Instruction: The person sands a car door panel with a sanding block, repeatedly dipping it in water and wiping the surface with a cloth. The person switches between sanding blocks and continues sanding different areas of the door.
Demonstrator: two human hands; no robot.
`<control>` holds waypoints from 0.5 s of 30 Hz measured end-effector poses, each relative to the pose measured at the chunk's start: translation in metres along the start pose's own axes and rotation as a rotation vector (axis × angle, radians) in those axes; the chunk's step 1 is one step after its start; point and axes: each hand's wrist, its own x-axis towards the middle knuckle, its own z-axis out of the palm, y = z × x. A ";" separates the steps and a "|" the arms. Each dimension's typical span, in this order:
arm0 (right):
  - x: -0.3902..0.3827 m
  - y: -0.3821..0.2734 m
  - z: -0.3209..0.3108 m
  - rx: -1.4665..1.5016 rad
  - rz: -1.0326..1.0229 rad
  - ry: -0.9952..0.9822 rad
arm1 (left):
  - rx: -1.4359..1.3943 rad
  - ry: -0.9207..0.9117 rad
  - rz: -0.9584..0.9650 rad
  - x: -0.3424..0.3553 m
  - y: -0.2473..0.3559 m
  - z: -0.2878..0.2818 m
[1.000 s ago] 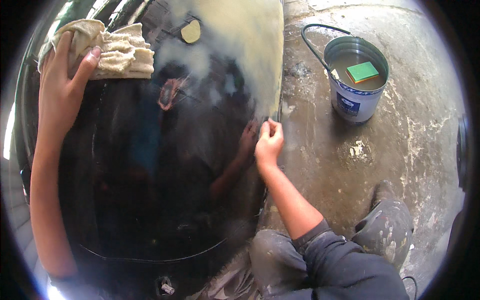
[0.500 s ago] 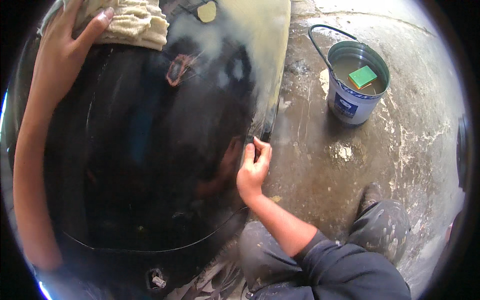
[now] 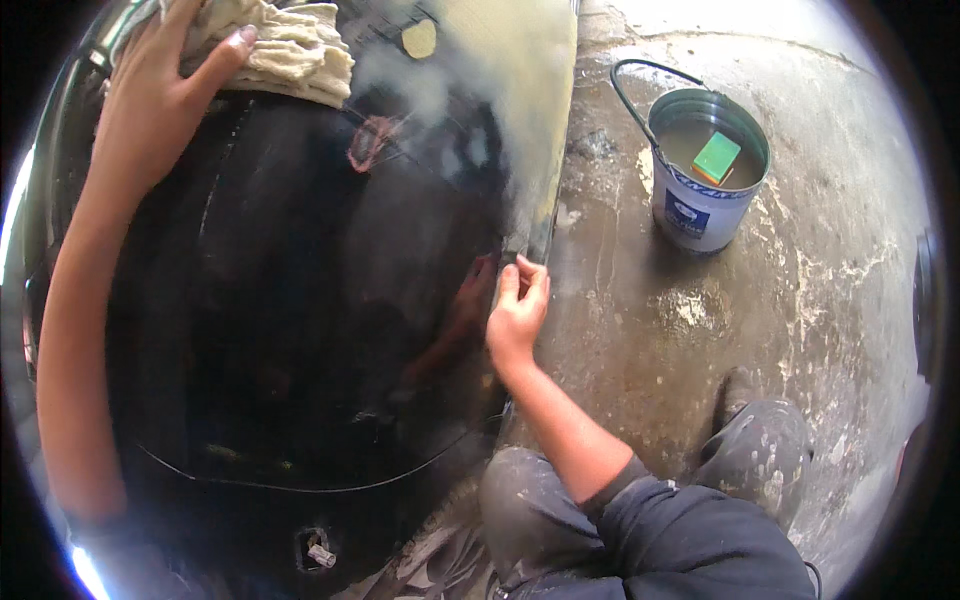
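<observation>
My left hand [image 3: 150, 115] is at the upper left, its thumb pressed on a folded cream cloth [image 3: 295, 60] that lies against a glossy black car body panel [image 3: 290, 300]. The ends of its other fingers run out of the picture. At the panel's right edge, my right hand [image 3: 515, 318] is closed in a pinch, thumb against bent fingers. What sits between those fingertips, if anything, is too small to make out. Near the cloth the panel carries a reddish ring mark [image 3: 370, 145], a pale yellow filler spot [image 3: 419, 39] and a dull, sanded-looking area [image 3: 500, 110].
To the right, a white and blue bucket [image 3: 690, 218] with a raised black handle stands on the stained concrete floor [image 3: 640, 330]. A green and orange sponge [image 3: 717, 156] floats in its murky water. My bent knees [image 3: 540, 495] are close to the panel's lower right.
My right hand has slid a little farther up along the panel's edge. My left hand remains on the cloth. The sponge has turned in the bucket, and the whole view has shifted slightly.
</observation>
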 end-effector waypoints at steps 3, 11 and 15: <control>0.015 -0.035 -0.002 -0.060 -0.007 -0.012 | -0.039 -0.014 0.029 0.005 -0.002 -0.006; 0.042 -0.001 0.007 0.089 -0.007 0.036 | -0.005 0.039 0.032 0.006 -0.007 -0.004; 0.011 -0.015 -0.001 0.010 -0.010 0.047 | -0.033 -0.045 0.007 0.005 -0.014 0.002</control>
